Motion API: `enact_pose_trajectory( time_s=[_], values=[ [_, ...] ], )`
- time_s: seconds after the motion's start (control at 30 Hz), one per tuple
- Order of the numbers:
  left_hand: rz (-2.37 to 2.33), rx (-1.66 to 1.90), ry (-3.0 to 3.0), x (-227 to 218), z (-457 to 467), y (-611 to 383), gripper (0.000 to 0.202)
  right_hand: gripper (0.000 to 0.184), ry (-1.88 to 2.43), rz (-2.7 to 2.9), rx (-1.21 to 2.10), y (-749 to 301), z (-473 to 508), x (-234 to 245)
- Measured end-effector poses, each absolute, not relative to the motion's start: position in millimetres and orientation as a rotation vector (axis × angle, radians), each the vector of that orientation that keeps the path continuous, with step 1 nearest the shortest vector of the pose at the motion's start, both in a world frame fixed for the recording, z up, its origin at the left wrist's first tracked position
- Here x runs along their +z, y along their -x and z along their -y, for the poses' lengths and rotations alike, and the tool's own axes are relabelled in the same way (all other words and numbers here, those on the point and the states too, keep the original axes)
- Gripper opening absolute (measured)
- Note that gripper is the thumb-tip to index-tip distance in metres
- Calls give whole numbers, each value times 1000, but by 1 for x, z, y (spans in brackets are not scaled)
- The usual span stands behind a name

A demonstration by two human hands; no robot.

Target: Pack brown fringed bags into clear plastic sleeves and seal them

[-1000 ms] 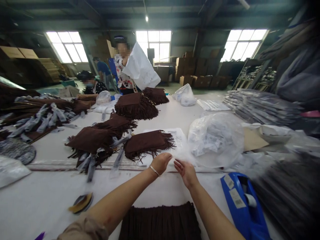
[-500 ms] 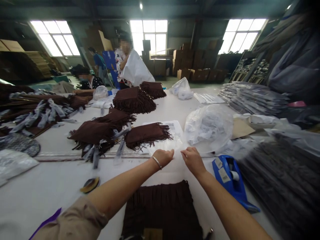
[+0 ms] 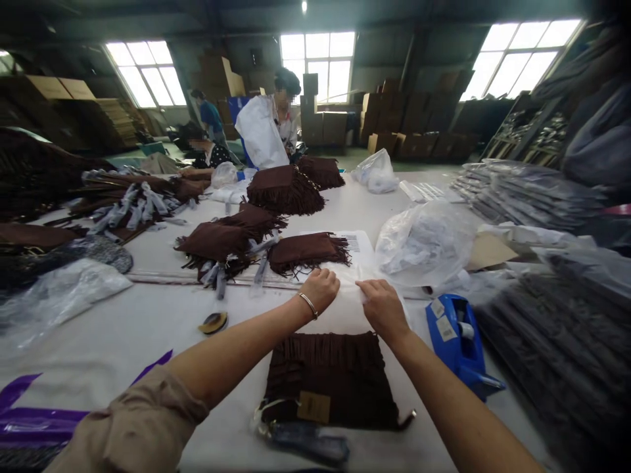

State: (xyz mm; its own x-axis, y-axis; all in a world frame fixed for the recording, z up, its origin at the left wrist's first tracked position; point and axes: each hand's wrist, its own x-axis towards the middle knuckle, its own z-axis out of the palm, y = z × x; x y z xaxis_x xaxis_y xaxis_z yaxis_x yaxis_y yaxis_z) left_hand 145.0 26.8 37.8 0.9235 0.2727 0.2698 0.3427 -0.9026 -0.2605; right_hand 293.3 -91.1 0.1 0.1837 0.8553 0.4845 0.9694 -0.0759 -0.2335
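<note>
A clear plastic bag [image 3: 363, 246] with small printed text lies across the table in front of me. My left hand [image 3: 320, 290], with a bracelet at its wrist, is closed on the bag's near edge. My right hand [image 3: 383, 306] pinches the same edge a short way to the right. Below both hands a dark brown fringed bag [image 3: 340, 378] lies flat, with a tan tag [image 3: 314, 407] on it and a plastic-wrapped part [image 3: 310, 441] at its near side. Just beyond my left hand, another brown fringed bag [image 3: 308, 251] rests partly over the plastic.
A blue tape dispenser [image 3: 456, 338] stands right of my right arm. Crumpled clear plastic [image 3: 426, 240] sits behind it, and stacked wrapped goods [image 3: 532, 190] lie farther right. More fringed bags [image 3: 283, 187] are piled at the back left. A co-worker [image 3: 286, 118] holds white plastic.
The view has shifted, so the near fringed bag now shows with its tag and wrapped part. Both hands keep hold of the plastic bag. The co-worker's white plastic has swung left.
</note>
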Motion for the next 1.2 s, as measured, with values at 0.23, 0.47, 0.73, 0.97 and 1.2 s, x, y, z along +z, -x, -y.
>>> enact_pose_trajectory(
  time_s=[0.23,0.47,0.73,0.97,1.2],
  values=[
    [839,-468,2816,11,-31,-82,30,39,2050,1600,-313,-321,152,-25],
    [1673,-1157,2985,-26,-1,-39,38,37,1922,1066,-179,-322,180,-62],
    [1993,-1107,3068,-33,-33,-44,41,67,1352,307,381,-326,160,-91],
    [2405,-1489,3195,-34,-44,-78,42,52,1270,247,566,-331,148,-116],
    [2194,-1990,3238,-20,-37,-88,37,44,1379,271,530,-345,138,-114]
  ],
)
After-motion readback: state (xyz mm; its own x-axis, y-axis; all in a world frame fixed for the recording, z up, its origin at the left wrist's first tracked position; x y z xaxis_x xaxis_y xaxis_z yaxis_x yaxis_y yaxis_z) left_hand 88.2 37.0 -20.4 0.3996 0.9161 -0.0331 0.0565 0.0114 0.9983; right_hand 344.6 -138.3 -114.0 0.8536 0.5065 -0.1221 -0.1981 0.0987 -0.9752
